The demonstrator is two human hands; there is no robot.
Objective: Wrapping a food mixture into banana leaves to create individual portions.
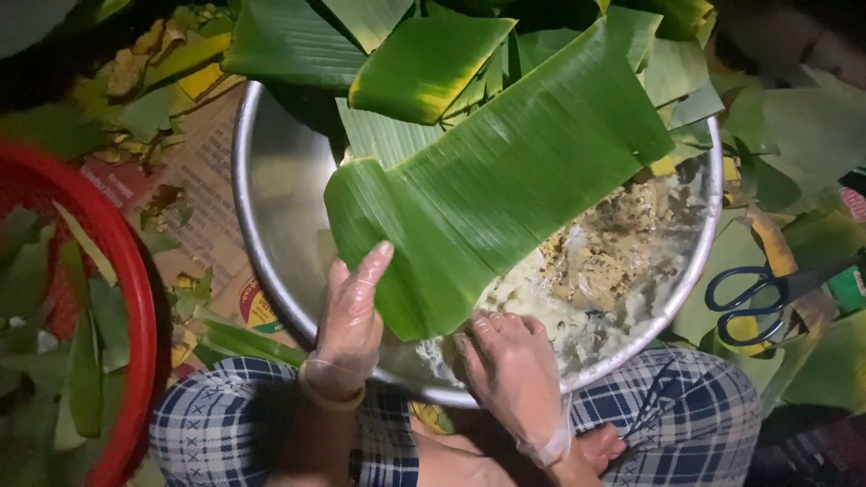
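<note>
A large green banana leaf (505, 171) lies across a wide steel basin (271, 180). My left hand (350, 320), in a thin clear glove, presses on the leaf's near corner with the fingers flat. My right hand (512, 370), also gloved, rests on the basin's near rim just under the leaf's edge, fingers curled; what it grips is hidden. In the basin's right half sits pale sticky rice (541, 307) with a yellowish brown filling (604, 252).
More banana leaves (424, 54) are piled behind the basin. A red plastic basket (117, 261) holding leaf strips stands at the left. Blue-handled scissors (758, 293) lie at the right on leaf scraps. My knees in checked trousers (695, 406) frame the basin.
</note>
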